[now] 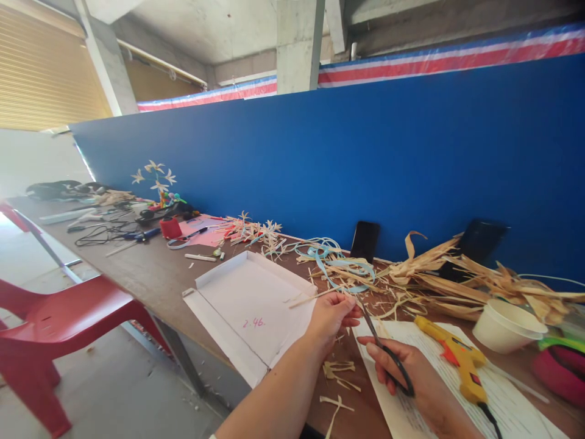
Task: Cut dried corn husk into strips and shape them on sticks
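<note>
My left hand [333,314] is pinched on a thin straw-coloured strip [304,300], which sticks out to the left over the white box lid [247,305]. In my right hand [402,366] is a pair of dark scissors [381,341], fingers through the handle loops. The scissor blades point up and left, close to my left fingertips; whether they touch the strip I cannot tell. Cut pieces of pale strip [339,369] lie on the brown table below my hands. A printed sheet [388,396] lies under my right hand.
A yellow glue gun [457,356] rests on the paper at right, beside a white paper cup [508,326]. Dried husks [475,274] and a black phone [364,241] line the blue partition [320,164]. Straw flowers [256,231] lie further left; a red chair [77,311] stands beside the table.
</note>
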Demonstrator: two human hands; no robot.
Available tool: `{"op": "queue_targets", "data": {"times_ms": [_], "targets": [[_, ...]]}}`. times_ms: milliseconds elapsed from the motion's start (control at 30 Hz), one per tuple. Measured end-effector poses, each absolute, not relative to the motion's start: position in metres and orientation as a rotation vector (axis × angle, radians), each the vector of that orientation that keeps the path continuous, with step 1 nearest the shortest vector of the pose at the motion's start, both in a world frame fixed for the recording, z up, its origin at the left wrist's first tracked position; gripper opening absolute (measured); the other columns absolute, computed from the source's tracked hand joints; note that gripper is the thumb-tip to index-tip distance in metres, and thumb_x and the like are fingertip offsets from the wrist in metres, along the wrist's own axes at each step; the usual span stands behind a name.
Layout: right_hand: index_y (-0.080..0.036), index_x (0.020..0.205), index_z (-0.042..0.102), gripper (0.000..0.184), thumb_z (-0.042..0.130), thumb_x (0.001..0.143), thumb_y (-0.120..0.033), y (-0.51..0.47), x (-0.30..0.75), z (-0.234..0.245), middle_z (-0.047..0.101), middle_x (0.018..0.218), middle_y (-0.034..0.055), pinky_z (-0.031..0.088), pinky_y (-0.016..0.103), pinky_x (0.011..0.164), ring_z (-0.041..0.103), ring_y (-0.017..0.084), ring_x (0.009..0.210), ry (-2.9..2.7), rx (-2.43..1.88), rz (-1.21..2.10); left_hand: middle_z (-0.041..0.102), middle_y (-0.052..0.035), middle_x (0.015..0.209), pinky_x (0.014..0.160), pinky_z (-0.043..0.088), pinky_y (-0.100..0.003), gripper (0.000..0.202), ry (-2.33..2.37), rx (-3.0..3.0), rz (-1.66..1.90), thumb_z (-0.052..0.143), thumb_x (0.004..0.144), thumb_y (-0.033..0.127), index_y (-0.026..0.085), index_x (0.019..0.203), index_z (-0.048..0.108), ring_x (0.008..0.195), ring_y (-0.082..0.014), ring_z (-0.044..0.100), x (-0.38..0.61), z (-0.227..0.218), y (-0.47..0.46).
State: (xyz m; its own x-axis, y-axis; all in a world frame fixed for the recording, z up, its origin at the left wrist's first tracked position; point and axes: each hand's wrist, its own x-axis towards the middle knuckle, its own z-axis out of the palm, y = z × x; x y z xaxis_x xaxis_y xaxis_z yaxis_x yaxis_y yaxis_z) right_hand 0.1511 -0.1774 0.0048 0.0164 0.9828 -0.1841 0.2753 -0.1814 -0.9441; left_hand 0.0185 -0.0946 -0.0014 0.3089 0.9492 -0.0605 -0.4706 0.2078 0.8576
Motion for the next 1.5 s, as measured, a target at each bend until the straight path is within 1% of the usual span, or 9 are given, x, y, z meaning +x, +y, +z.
{"op": "queue_targets", "data": {"times_ms": [167,333,600,733,833,967,1200,1333,1500], "targets": [[-0.012,0.1,0.068,0.056,0.059,0.07,-0.058,-0.176,0.153,0.002,0.054,0.051,-0.0022,0.03,0.027,0.047,0.043,0.011,0.043,-1.336,-1.547,1.227,0.061,-0.0053,0.069,0.055,0.048,-0.022,0.044,0.682,0.864,1.099,0.076,0.053,0.048,0.011,0.067,0.056,0.058,-0.01,0.056,0.016,0.0,-0.092],[-0.012,0.106,0.065,0.053,0.061,0.072,-0.053,-0.174,0.158,-0.002,0.057,0.056,-0.0005,0.035,0.027,0.051,0.046,0.012,0.049,-1.223,-1.499,1.137,0.063,-0.0051,0.07,0.055,0.048,-0.021,0.04,0.662,0.78,1.152,0.078,0.055,0.041,0.012,0.07,0.054,0.061,-0.0114,0.06,0.014,0.001,-0.092],[-0.021,0.113,0.061,0.049,0.067,0.071,-0.045,-0.168,0.166,-0.01,0.061,0.069,0.0004,0.038,0.026,0.052,0.053,0.016,0.062,-1.028,-1.383,0.996,0.064,-0.0069,0.072,0.06,0.051,-0.024,0.037,0.606,0.826,1.09,0.078,0.056,0.033,0.012,0.071,0.051,0.068,-0.0155,0.063,0.015,0.003,-0.099],[-0.023,0.118,0.057,0.057,0.071,0.067,-0.043,-0.167,0.167,-0.009,0.063,0.077,0.0004,0.039,0.024,0.052,0.057,0.018,0.071,-0.997,-1.356,0.882,0.063,-0.0053,0.07,0.063,0.053,-0.027,0.037,0.59,0.876,1.03,0.079,0.055,0.031,0.012,0.074,0.053,0.071,-0.0171,0.064,0.019,0.001,-0.102],[-0.021,0.12,0.057,0.063,0.073,0.064,-0.043,-0.167,0.164,-0.005,0.064,0.076,0.001,0.039,0.025,0.051,0.056,0.017,0.064,-1.004,-1.343,0.836,0.062,-0.0051,0.068,0.064,0.053,-0.029,0.04,0.584,0.929,0.989,0.08,0.054,0.031,0.012,0.076,0.053,0.07,-0.0181,0.064,0.022,-0.003,-0.104],[-0.02,0.12,0.058,0.063,0.073,0.063,-0.043,-0.168,0.162,-0.003,0.063,0.075,0.0015,0.038,0.025,0.05,0.052,0.014,0.054,-0.999,-1.336,0.814,0.061,-0.0043,0.067,0.063,0.052,-0.031,0.043,0.578,0.983,0.938,0.081,0.051,0.034,0.012,0.075,0.052,0.069,-0.0184,0.064,0.025,-0.005,-0.106],[-0.02,0.121,0.055,0.059,0.071,0.066,-0.036,-0.166,0.171,-0.014,0.063,0.083,0.0014,0.042,0.026,0.064,0.056,0.016,0.068,-1.032,-1.354,0.768,0.06,-0.0037,0.068,0.061,0.049,-0.028,0.034,0.706,1.177,0.862,0.075,0.058,0.035,0.013,0.075,0.056,0.068,-0.0154,0.06,0.025,-0.006,-0.106],[-0.022,0.127,0.05,0.06,0.068,0.07,-0.032,-0.164,0.174,-0.018,0.063,0.089,0.0012,0.042,0.026,0.07,0.057,0.016,0.076,-1.068,-1.361,0.79,0.06,-0.0023,0.069,0.058,0.042,-0.023,0.027,0.806,1.424,0.879,0.07,0.063,0.036,0.014,0.076,0.062,0.062,-0.0108,0.053,0.023,-0.014,-0.104],[-0.021,0.125,0.051,0.06,0.069,0.068,-0.031,-0.162,0.174,-0.019,0.064,0.088,0.0024,0.044,0.028,0.07,0.059,0.019,0.079,-1.087,-1.36,0.801,0.062,-0.0018,0.069,0.058,0.037,-0.023,0.032,0.855,1.627,0.858,0.067,0.066,0.043,0.013,0.077,0.069,0.062,-0.011,0.05,0.02,-0.016,-0.103]]}}
